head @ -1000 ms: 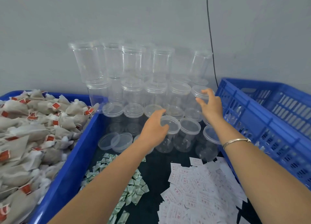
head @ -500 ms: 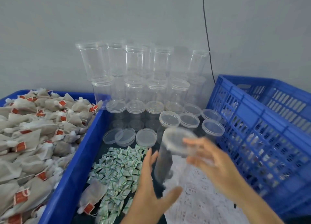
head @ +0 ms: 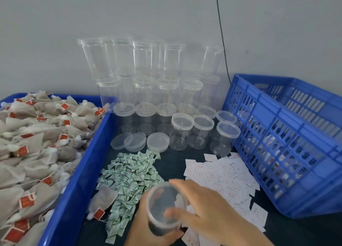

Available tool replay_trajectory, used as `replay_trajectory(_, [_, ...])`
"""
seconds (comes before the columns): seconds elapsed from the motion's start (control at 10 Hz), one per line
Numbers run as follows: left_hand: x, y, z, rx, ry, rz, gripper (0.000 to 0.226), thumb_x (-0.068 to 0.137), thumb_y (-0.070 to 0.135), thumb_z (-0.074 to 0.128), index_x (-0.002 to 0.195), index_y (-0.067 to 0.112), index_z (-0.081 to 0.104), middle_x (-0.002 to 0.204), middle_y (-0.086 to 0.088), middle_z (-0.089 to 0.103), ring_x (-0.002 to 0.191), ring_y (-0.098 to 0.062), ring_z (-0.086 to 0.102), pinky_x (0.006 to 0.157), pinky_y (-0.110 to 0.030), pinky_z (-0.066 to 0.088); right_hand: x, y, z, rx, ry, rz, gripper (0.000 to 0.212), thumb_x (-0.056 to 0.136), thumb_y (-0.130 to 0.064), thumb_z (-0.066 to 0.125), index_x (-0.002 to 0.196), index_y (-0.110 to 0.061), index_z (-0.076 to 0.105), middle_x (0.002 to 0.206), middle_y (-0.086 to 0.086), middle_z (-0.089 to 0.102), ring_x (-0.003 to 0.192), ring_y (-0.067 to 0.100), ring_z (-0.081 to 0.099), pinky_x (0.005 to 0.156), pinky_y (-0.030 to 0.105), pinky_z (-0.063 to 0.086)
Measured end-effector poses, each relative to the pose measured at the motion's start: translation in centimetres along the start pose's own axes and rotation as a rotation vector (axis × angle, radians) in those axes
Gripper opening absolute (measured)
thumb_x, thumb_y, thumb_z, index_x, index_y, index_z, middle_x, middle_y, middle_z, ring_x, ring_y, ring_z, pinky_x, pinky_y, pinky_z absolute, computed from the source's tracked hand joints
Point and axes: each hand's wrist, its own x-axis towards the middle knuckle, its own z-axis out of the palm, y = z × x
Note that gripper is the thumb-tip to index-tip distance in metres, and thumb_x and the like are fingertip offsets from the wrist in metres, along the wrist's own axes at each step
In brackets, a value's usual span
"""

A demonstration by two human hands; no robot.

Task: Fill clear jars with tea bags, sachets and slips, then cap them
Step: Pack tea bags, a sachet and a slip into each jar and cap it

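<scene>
One jar point(head: 157, 227) comes down beside the sachets point(head: 129, 173), left grip point(head: 144, 234) holding it, right grip point(head: 207, 208) pinching its lid point(head: 162, 195), nothing filled yet.

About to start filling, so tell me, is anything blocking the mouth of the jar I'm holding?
Yes. The lid appears to sit on the jar, covering its mouth. The right hand grips the lid's rim; the left hand holds the jar from below.
</scene>
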Motion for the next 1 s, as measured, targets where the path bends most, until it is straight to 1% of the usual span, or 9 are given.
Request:
replay_trajectory(0.1, [1.7, 0.8, -0.3, -0.637, -0.378, 0.198, 0.078, 0.065, 0.014, 0.085, 0.13, 0.025, 0.044, 0.122, 0.01, 0.062, 0.119, -0.017, 0.057, 0.091, -0.021, 0.05, 2.2, -1.5, -1.3, -0.385, 0.083, 0.017, 0.099, 0.074, -0.087, -0.004, 0.129, -0.019, 0.042, 0.093, 0.0, 0.054, 0.076, 0.025, 0.054, 0.066, 0.037, 0.037])
replay_trajectory(0.2, [3.1, -1.0, 1.2, -0.737, -0.412, 0.223, 0.082, 0.05, 0.027, 0.089, 0.121, 0.022, 0.05, 0.112, 0.009, 0.064, 0.112, 0.009, 0.056, 0.095, -0.026, 0.05, 4.5, -2.9, -2.4, -0.516, 0.047, 0.056, 0.078, 0.084, -0.085, 0.022, 0.096, -0.012, 0.044, 0.069, -0.002, 0.038, 0.059, 0.021, 0.038, 0.053, 0.035, 0.018])
replay_trajectory(0.3, [3.1, -0.1, 1.9, -0.72, -0.373, 0.247, 0.085, 0.046, 0.046, 0.09, 0.12, 0.03, 0.053, 0.103, 0.021, 0.067, 0.099, 0.013, 0.06, 0.079, -0.012, 0.05, 5.5, -3.3, -2.8, -0.476, -0.011, 0.096, 0.063, 0.086, -0.077, 0.04, 0.078, -0.015, 0.035, 0.065, -0.004, 0.039, 0.055, 0.015, 0.033, 0.051, 0.031, 0.015])
replay_trajectory(0.4, [3.5, -1.1, 1.3, -0.747, -0.396, 0.271, 0.09, 0.052, 0.042, 0.091, 0.127, 0.049, 0.042, 0.118, 0.036, 0.058, 0.108, 0.01, 0.058, 0.079, -0.003, 0.044, 5.4, -3.6, -2.8, -0.424, -0.056, 0.076, 0.059, 0.085, -0.071, 0.048, 0.072, -0.018, 0.026, 0.067, -0.004, 0.041, 0.056, 0.014, 0.035, 0.053, 0.033, 0.02])
replay_trajectory(0.6, [3.5, -0.2, 0.1, -0.713, -0.44, 0.302, 0.097, 0.054, 0.033, 0.093, 0.116, 0.077, 0.033, 0.118, 0.043, 0.053, 0.111, 0.013, 0.055, 0.082, -0.002, 0.044, 6.0, -3.9, -3.4, -0.465, -0.153, 0.06, 0.06, 0.087, -0.069, 0.051, 0.071, -0.017, 0.027, 0.07, -0.002, 0.043, 0.059, 0.015, 0.036, 0.073, 0.039, 0.029])
replay_trajectory(0.7, [3.5, -0.3, 0.0, -0.72, -0.443, 0.252, 0.09, 0.05, 0.042, 0.09, 0.108, 0.079, 0.033, 0.116, 0.048, 0.049, 0.108, 0.02, 0.051, 0.078, 0.003, 0.04, 6.4, -3.9, -3.7, -0.49, -0.229, -0.003, 0.057, 0.084, -0.066, 0.058, 0.078, -0.015, 0.034, 0.075, -0.002, 0.044, 0.064, 0.017, 0.038, 0.077, 0.037, 0.026])
replay_trajectory(0.8, [3.7, -0.1, -0.2, -0.702, -0.481, 0.247, 0.088, 0.046, 0.042, 0.086, 0.108, 0.075, 0.034, 0.111, 0.048, 0.05, 0.103, 0.023, 0.051, 0.076, 0.003, 0.039, 6.1, -3.7, -4.1, -0.463, -0.306, -0.085, 0.056, 0.074, -0.052, 0.076, 0.1, -0.02, 0.038, 0.086, -0.004, 0.039, 0.083, 0.018, 0.038, 0.075, 0.033, 0.027])
replay_trajectory(0.9, [3.9, -0.6, 0.2, -0.722, -0.536, 0.253, 0.082, 0.054, 0.018, 0.091, 0.12, 0.037, 0.046, 0.114, 0.022, 0.063, 0.107, 0.001, 0.061, 0.082, -0.013, 0.047, 5.7, -3.8, -4.2, -0.536, -0.365, -0.211, 0.068, 0.073, -0.036, 0.083, 0.125, -0.025, 0.041, 0.103, -0.004, 0.035, 0.093, 0.014, 0.025, 0.078, 0.032, 0.028])
replay_trajectory(1.0, [3.8, -1.5, -0.2, -0.713, -0.569, 0.196, 0.081, 0.053, 0.027, 0.092, 0.122, 0.023, 0.051, 0.116, 0.011, 0.065, 0.107, -0.005, 0.063, 0.082, -0.013, 0.049, 5.6, -3.8, -4.4, -0.559, -0.372, -0.321, 0.066, 0.083, -0.02, 0.077, 0.139, -0.029, 0.042, 0.12, -0.002, 0.04, 0.095, 0.012, 0.017, 0.083, 0.032, 0.03])
